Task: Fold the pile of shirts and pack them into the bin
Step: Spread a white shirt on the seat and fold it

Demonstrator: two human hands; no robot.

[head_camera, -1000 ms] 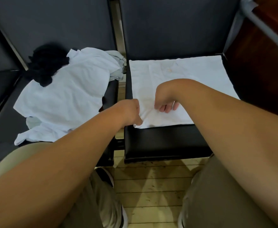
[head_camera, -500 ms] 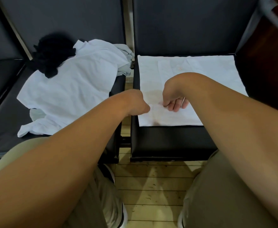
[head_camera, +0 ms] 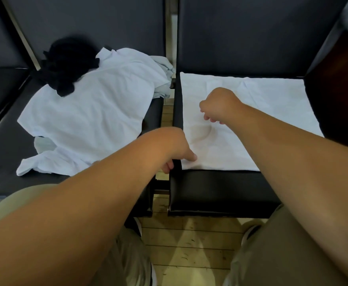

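Left of the flat white shirt (head_camera: 261, 112), on the neighbouring seat (head_camera: 2, 145), a black garment (head_camera: 66, 65) lies against a heap of white shirts (head_camera: 90, 116). The left hand (head_camera: 175, 149) pinches the flat white shirt's near left corner, thumb on top and fingers curled beneath. The right hand (head_camera: 218, 104) hangs over the middle of the shirt with its fingers curled down; whether they hold cloth cannot be told.

A flat white shirt (head_camera: 257, 112) lies right of the rumpled white-and-black pile (head_camera: 90, 120).
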